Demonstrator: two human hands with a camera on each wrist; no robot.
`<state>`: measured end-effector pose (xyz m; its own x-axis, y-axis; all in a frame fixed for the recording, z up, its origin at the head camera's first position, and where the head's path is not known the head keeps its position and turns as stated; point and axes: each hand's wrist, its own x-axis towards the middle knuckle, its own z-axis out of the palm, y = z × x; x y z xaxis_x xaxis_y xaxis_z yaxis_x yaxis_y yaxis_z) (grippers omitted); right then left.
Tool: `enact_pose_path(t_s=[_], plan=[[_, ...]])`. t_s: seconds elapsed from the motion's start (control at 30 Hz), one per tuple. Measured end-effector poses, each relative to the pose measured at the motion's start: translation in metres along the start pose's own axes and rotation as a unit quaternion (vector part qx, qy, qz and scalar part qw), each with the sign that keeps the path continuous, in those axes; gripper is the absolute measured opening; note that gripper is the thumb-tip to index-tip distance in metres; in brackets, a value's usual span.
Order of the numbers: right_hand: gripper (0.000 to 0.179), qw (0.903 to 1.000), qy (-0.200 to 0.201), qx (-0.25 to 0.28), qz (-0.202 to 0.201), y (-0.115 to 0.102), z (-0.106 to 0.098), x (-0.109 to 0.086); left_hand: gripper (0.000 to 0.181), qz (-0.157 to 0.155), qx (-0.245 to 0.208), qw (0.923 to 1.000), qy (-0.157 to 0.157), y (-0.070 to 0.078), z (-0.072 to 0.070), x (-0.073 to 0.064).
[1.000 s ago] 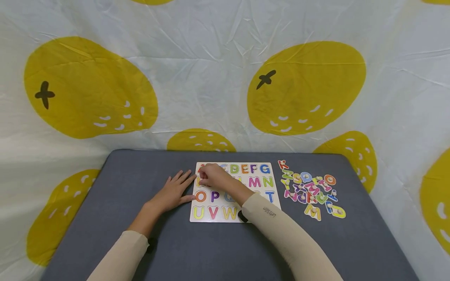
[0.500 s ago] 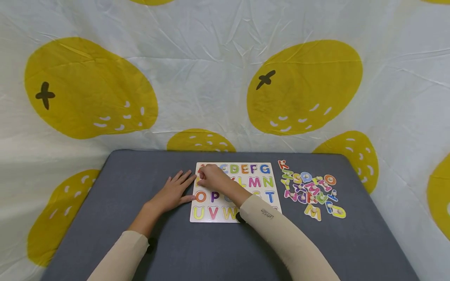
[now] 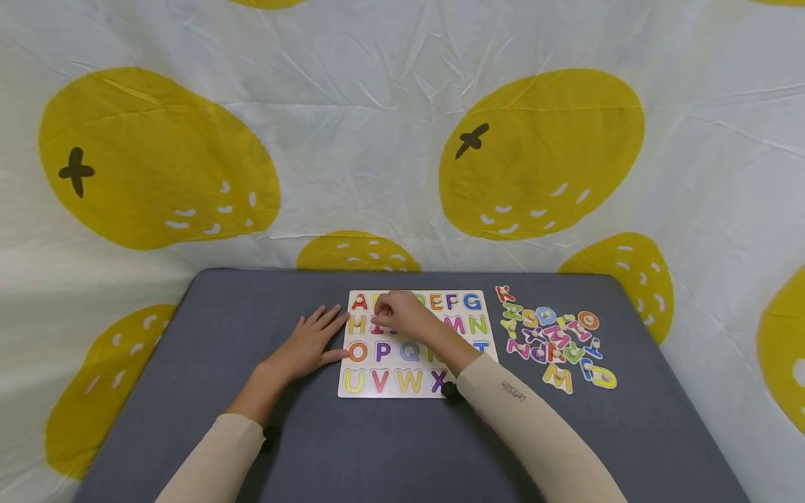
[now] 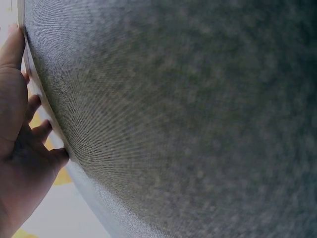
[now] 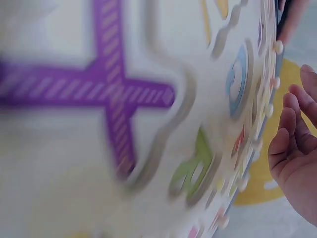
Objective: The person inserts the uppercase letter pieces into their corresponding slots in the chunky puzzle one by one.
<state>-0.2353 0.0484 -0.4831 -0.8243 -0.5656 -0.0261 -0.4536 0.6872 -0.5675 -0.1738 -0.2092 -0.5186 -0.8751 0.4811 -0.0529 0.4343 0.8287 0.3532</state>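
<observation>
A white alphabet puzzle board (image 3: 394, 365) lies on the grey table, with letter shapes in rows. My left hand (image 3: 314, 342) rests flat beside its left edge, fingers spread, the thumb and a fingertip touching the board. In the left wrist view my left hand (image 4: 25, 144) shows at the far left. My right hand (image 3: 409, 318) is over the upper middle of the board, hiding some letters. In the right wrist view my right hand (image 5: 299, 144) has loosely bent fingers with nothing between them. A knobbed letter H (image 3: 357, 325) sits in the second row's left slot.
To the board's right lies a loose pile of knobbed letter pieces, among them a red K (image 3: 504, 293), an orange O (image 3: 588, 320) and a yellow W (image 3: 558, 378). A fruit-print cloth (image 3: 365, 154) hangs behind the table (image 3: 264, 293).
My right hand has come away from the H at the left of the board and moved right, uncovering the A and the knobbed H. My left hand has stayed in place.
</observation>
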Motion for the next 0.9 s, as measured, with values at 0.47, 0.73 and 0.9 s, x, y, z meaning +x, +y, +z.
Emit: enact_pose_path(t_s=[0.47, 0.73, 0.9], plan=[[0.008, 0.9976, 0.042, 0.045, 0.032, 0.042, -0.038, -0.046, 0.083, -0.005, -0.003, 1.0000, -0.006, 0.000, -0.002, -0.001], [0.012, 0.9957, 0.073, 0.033, 0.047, 0.071, -0.069, -0.083, 0.083, -0.009, -0.003, 0.9999, -0.012, 0.000, -0.001, 0.000], [0.015, 0.9948, 0.088, 0.005, 0.050, 0.094, -0.084, -0.111, 0.083, -0.009, -0.004, 0.9998, -0.016, 0.002, -0.001, 0.000]])
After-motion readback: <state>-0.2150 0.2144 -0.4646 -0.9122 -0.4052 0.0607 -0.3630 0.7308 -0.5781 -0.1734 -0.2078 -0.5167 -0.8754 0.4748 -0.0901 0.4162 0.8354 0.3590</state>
